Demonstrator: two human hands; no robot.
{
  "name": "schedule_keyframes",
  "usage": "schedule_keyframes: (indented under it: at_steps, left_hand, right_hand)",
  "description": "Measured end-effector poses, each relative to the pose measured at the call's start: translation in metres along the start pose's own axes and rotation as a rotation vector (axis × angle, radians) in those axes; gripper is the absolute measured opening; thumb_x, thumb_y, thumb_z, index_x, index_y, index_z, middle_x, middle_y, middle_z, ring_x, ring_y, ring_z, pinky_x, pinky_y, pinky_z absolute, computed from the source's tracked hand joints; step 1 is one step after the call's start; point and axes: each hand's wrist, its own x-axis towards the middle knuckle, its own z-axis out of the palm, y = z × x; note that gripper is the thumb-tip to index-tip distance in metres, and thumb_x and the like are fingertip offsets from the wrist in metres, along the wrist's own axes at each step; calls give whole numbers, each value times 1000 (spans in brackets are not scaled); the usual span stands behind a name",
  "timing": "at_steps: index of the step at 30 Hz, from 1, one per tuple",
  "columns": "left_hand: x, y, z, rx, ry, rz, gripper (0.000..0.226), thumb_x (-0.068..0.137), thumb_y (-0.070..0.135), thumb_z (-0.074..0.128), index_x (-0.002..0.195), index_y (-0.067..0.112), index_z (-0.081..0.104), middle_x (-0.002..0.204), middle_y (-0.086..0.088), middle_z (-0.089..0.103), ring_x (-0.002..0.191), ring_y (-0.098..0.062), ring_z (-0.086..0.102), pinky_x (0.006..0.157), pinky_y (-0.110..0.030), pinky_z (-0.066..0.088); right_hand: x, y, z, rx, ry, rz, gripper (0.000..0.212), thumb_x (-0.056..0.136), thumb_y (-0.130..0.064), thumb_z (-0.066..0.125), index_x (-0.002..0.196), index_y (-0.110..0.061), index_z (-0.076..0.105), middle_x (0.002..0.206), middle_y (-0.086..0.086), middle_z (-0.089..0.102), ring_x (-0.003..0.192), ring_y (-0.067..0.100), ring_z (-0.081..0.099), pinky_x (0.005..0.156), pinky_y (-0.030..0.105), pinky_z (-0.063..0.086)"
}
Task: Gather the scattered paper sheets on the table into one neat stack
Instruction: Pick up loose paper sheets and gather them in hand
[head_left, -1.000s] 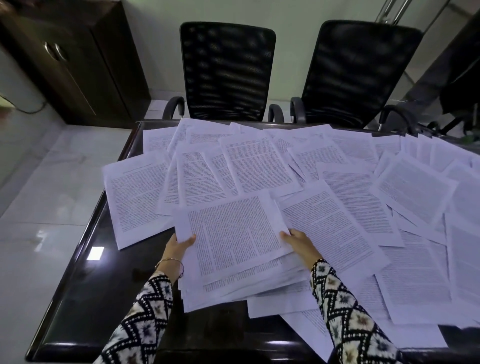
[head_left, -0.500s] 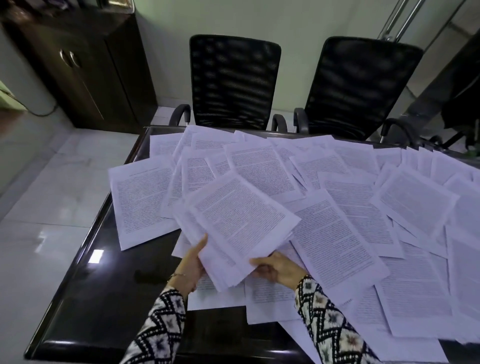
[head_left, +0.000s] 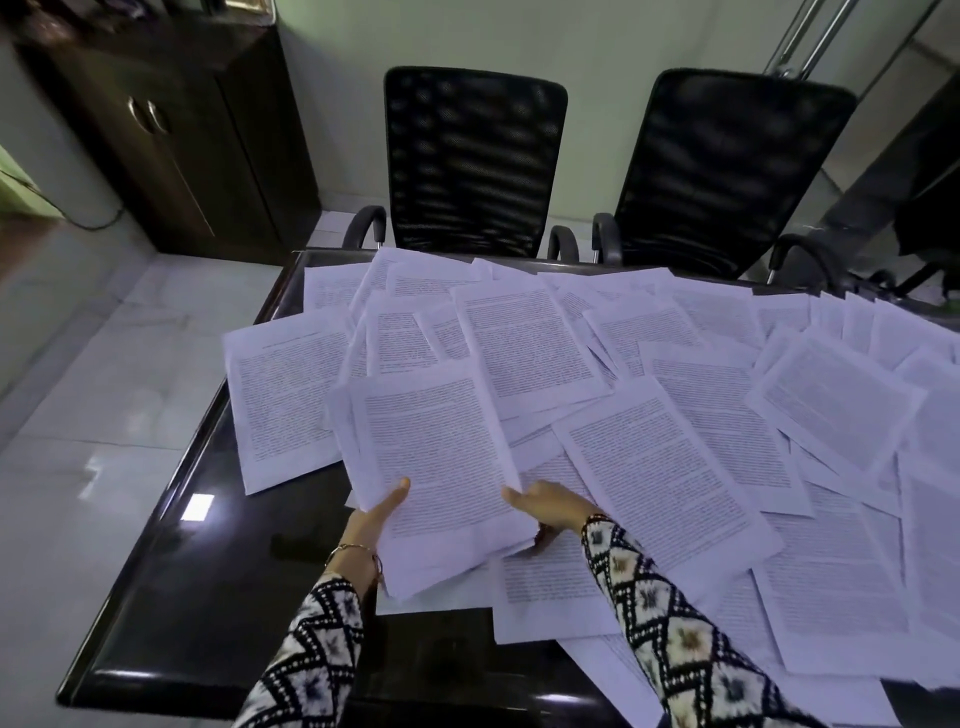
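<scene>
- Glossy black table (head_left: 197, 597) across the lower half of the view, bare along its left and near-left part, papered over everywhere else.
- Scattered paper sheets (head_left: 675, 467) – white, densely printed, overlapping at every angle – spread from the far edge to the near right corner; one single sheet (head_left: 285, 400) lying farthest left, half over the dark tabletop.
- Two black mesh-backed chairs beyond the far edge: left chair (head_left: 472, 156) and right chair (head_left: 727, 171), side by side, armrests just beside the table.
- Dark wooden cabinet (head_left: 171, 130) against the wall at far left, standing on pale floor tiles (head_left: 78, 415).
- Gathered stack (head_left: 436, 457) at the near-left of the paper spread, slightly fanned at its edges, lying over loose sheets; lifted clear of them or resting on them – cannot tell.
- Patterned black-and-white sleeves, left sleeve (head_left: 311, 649) and right sleeve (head_left: 675, 634), reaching in from the bottom.
- Left hand (head_left: 371, 525) gripping the stack's near-left edge, thumb flat on top, fingers hidden beneath the paper.
- Right hand (head_left: 550, 506) holding the stack's near-right edge, thumb lying along the top page, fingers curled under the edge.
- Thin bracelet (head_left: 350, 548) on the left wrist.
</scene>
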Motion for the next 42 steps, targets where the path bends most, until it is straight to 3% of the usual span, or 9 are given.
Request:
schedule_keyframes:
  at_steps: [2, 5, 9, 12, 16, 21, 29, 35, 42]
  left_hand:
    - [-1, 2, -1, 16, 29, 20, 33, 76, 18, 76, 106, 12, 64, 110, -16, 69, 98, -34, 66, 93, -51, 50]
    - [-6, 3, -11, 64, -88, 1, 39, 70, 10, 79, 107, 6, 64, 110, -18, 69, 95, -35, 68, 82, -44, 56]
    - [-15, 0, -15, 255, -316, -50, 82, 41, 33, 94, 112, 4, 65, 110, -14, 70, 99, -30, 69, 81, -38, 56]
    - [-16, 7, -7, 314, -394, -25, 90, 39, 40, 94, 115, 4, 64, 113, -13, 70, 103, -28, 67, 85, -36, 56]
    - [-1, 50, 2, 91, -349, 174, 89, 43, 38, 93, 118, 4, 61, 118, -17, 66, 104, -31, 66, 83, -38, 57]
    - [-2, 98, 39, 351, -456, 278, 81, 44, 48, 89, 112, 12, 64, 105, -5, 73, 96, -20, 70, 75, -28, 57]
    - [7, 76, 38, 379, -300, 184, 71, 37, 48, 89, 97, 14, 71, 104, -10, 73, 98, -25, 69, 92, -42, 53]
    - [16, 42, 27, 74, -66, 142, 39, 73, 19, 79, 107, 4, 65, 100, -13, 70, 103, -36, 64, 94, -50, 49]
    - [32, 18, 23, 82, 168, 103, 43, 88, 3, 61, 129, -1, 50, 127, -20, 58, 113, -38, 57, 98, -48, 45]
  right_hand:
    - [5, 2, 4, 84, -8, -8, 62, 84, -74, 43, 59, -18, 36, 61, 1, 40, 58, 18, 43, 61, 29, 31]
    - [9, 16, 0, 434, -3, -59, 70, 54, -84, 63, 67, -16, 54, 72, 3, 59, 71, 20, 58, 68, 29, 44]
    - [10, 14, -10, 847, 21, -161, 87, 65, -54, 83, 131, -8, 53, 131, 2, 62, 120, 17, 58, 110, 35, 38]
    - [11, 4, -20, 874, 59, -283, 92, 53, -47, 91, 130, -10, 58, 125, 5, 68, 116, 20, 64, 101, 34, 49]
    - [1, -11, -48, 774, -64, -341, 47, 79, -25, 75, 121, -7, 65, 119, 8, 70, 110, 25, 66, 92, 32, 55]
    - [1, -37, -64, 912, -41, -423, 41, 90, -15, 66, 130, -7, 59, 125, 14, 66, 116, 32, 62, 98, 45, 51]
    - [8, -45, -71, 1079, 360, -388, 48, 67, -30, 84, 102, 0, 70, 95, 14, 74, 88, 30, 71, 73, 35, 60]
    - [32, -5, -25, 816, 199, -185, 70, 75, -48, 78, 131, -15, 54, 124, 3, 64, 112, 25, 62, 92, 35, 55]
    - [27, -7, -1, 631, 192, -206, 38, 89, -27, 69, 123, -11, 62, 115, 7, 69, 102, 23, 66, 86, 35, 54]
